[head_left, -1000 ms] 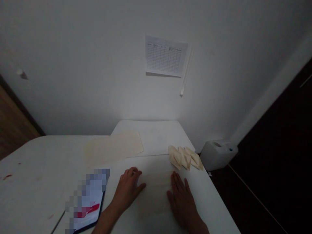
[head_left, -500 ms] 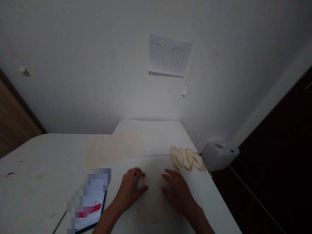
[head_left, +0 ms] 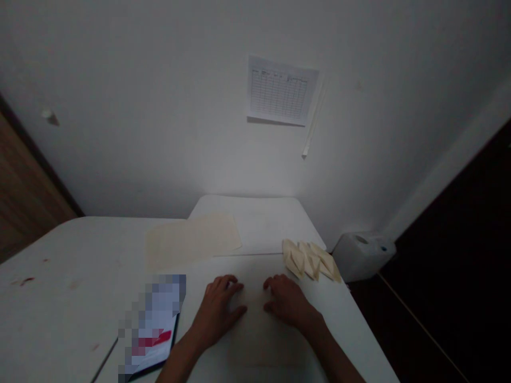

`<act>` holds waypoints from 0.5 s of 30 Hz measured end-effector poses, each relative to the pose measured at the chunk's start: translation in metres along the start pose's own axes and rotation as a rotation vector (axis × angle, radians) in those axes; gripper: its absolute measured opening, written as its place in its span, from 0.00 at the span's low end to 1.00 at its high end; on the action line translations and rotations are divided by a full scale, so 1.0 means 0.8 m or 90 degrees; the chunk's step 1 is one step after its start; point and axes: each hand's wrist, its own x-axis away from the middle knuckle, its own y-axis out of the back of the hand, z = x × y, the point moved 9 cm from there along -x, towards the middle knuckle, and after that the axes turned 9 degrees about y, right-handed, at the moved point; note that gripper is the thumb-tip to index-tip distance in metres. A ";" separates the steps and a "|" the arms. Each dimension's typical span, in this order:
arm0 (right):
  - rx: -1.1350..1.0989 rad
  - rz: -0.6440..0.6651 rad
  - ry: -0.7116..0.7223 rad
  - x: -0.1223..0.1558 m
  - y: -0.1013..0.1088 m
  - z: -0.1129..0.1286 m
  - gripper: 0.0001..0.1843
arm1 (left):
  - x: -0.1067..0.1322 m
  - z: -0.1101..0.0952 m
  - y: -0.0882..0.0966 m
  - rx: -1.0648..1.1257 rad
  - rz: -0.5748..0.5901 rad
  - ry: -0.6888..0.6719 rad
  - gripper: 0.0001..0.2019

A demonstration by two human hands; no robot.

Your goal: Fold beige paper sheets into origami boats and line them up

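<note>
A cream sheet of paper lies flat on the white table, in shadow between my forearms. My left hand is over its left edge, fingers bent and thumb held apart from them. Across from it, my right hand is over the right side with curled fingers and a gap to the thumb. Neither hand grips anything that I can see; whether the fingertips touch the sheet I cannot tell. Several folded cream paper pieces lie in an overlapping row beyond my right hand.
Another cream sheet lies at the back left, partly over a white board or tabletop section. A tablet, its screen blurred out, is left of my left forearm. A white plastic container stands beyond the table's right edge.
My right hand has shifted slightly inward, its fingers more curled than before. The left hand keeps nearly the same pose. The whole view has shifted a little.
</note>
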 end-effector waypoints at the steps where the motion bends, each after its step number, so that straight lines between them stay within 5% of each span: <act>1: 0.000 -0.001 0.001 -0.001 0.000 0.000 0.19 | 0.000 -0.002 0.000 0.000 0.003 -0.003 0.21; 8: -0.026 -0.027 0.020 0.001 0.000 0.002 0.15 | 0.000 -0.007 0.002 0.015 0.010 0.004 0.14; 15: -0.041 -0.021 0.040 -0.001 -0.001 0.005 0.23 | 0.002 -0.015 0.007 0.033 0.010 -0.011 0.10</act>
